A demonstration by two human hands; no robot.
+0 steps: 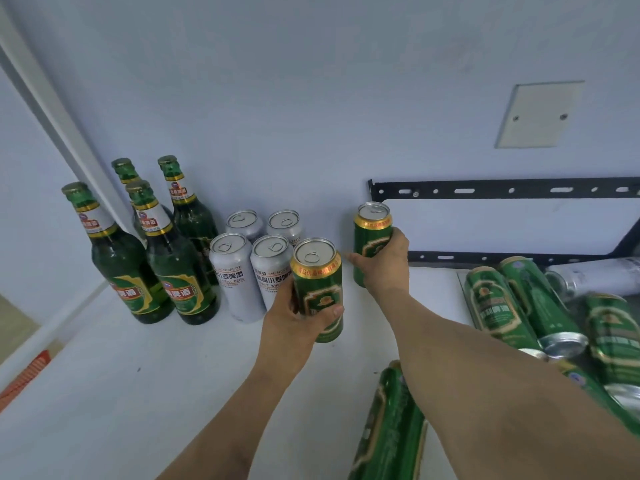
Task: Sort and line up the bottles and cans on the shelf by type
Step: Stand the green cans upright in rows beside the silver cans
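Note:
Several green glass beer bottles (pixel 169 268) stand upright at the left of the white shelf (pixel 138 382). To their right stand several white cans (pixel 233 275) in two rows. My left hand (pixel 294 327) grips a green can (pixel 320 289) upright, right beside the front white cans. Farther back, my right hand (pixel 384 261) holds a second green can (pixel 372 233) upright near the wall. Several more green cans (pixel 498 299) lie on their sides in a pile at the right, with one white can (pixel 602 275) lying behind them.
A lying green can (pixel 391 431) sits under my right forearm at the bottom. A black metal bracket (pixel 502 190) is fixed to the wall at the right, below a blank cover plate (pixel 540 114). The shelf's left edge drops off beside the bottles.

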